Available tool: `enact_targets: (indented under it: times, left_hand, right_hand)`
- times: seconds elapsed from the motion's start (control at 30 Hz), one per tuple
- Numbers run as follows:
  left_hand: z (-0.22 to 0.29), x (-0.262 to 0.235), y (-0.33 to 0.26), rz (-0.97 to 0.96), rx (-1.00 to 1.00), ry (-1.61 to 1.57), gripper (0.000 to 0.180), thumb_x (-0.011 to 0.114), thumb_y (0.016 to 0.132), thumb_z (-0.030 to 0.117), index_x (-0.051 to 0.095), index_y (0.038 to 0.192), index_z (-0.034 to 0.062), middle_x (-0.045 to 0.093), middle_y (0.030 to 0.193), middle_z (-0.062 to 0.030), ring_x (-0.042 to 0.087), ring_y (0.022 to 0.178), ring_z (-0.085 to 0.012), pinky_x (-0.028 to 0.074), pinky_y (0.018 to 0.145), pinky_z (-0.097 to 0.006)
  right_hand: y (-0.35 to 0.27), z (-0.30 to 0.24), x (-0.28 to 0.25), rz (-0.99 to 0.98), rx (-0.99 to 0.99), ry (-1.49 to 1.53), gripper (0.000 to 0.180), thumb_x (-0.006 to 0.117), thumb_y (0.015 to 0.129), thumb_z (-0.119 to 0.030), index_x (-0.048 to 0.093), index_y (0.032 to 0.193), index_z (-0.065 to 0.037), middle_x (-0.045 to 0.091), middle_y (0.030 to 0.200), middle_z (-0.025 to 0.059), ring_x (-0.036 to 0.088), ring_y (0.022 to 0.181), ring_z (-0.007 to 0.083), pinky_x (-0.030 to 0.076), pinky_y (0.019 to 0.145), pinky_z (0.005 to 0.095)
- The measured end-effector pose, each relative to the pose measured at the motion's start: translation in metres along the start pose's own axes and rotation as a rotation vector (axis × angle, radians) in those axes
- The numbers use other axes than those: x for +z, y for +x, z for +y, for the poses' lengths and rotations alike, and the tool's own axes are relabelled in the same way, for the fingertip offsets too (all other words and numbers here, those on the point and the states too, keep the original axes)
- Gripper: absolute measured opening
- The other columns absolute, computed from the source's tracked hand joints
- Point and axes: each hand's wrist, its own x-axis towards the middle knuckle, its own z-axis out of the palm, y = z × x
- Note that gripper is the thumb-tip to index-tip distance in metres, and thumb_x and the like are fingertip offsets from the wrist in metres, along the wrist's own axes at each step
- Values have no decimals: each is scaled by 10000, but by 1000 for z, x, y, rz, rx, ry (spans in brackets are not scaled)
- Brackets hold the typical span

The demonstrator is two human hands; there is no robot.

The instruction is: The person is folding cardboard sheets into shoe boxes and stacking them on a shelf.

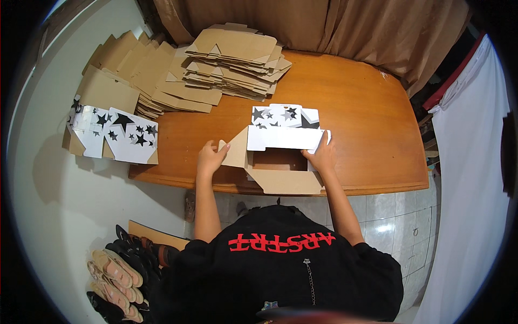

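Note:
A partly folded cardboard box (283, 138) stands near the front edge of the table, white with black and grey stars outside and plain brown inside. Through its frame the tabletop shows. My left hand (212, 158) is closed on the tip of the brown side flap (235, 153), thumb and fingers pinching it. At the opposite side, my right hand (322, 155) grips the box's right wall, thumb inside and fingers over the outer face. Another brown flap (286, 182) sticks out toward me.
Stacks of flattened brown cardboard boxes (232, 46) cover the wooden table's (372, 113) far left. A star-printed white box piece (129, 137) overhangs its left edge. Brown curtains (372, 27) hang behind, a white cloth (469, 140) at the right. Several shoes (116, 270) sit on the floor at lower left.

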Motion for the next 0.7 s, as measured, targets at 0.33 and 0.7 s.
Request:
enact_targets:
  times: [0.33,0.7]
  left_hand:
    - [56,46,-48,-353,614,-302,632,655,784,363,443,1246,-11,560,1168,-195,567,1019,-292,429,896,-347]
    - [41,77,-34,-415,774,212,718,578,771,503,460,1245,-23,485,1255,-211,433,1183,-347,302,1021,-416]
  right_hand:
    - [1,2,5,32,-10,4,979,718,598,-487,270,1341,-33,313,1298,234,502,970,411,463,731,488]
    - [-1,-5,4,-10,64,-29,1004,704,594,-540,264,1355,-55,316,1312,215,507,970,393,466,713,500]
